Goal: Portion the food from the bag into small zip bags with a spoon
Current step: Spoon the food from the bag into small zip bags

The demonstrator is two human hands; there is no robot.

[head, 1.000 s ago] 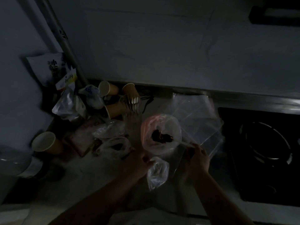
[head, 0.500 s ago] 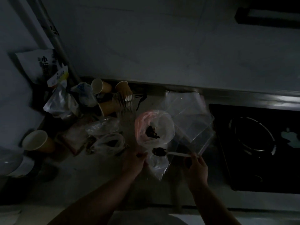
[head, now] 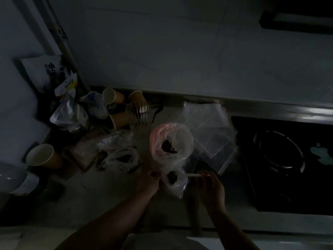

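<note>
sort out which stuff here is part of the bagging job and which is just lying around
In use: food bag, small zip bag, spoon, left hand, right hand, spare zip bags.

Lying about: paper cups, stove burner, plastic forks.

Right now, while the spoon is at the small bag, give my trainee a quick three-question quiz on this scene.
1. True or false: the right hand holds the white spoon by its handle.
2. Which hand holds the small zip bag open? A. left hand B. right hand C. neither
3. Fill in: the stack of empty zip bags lies between the big food bag and the ____.

Key:
1. True.
2. A; the left hand pinches the small bag's mouth while the spoon's bowl, with dark food, sits inside it.
3. Stove, the black hob on the right.
</note>
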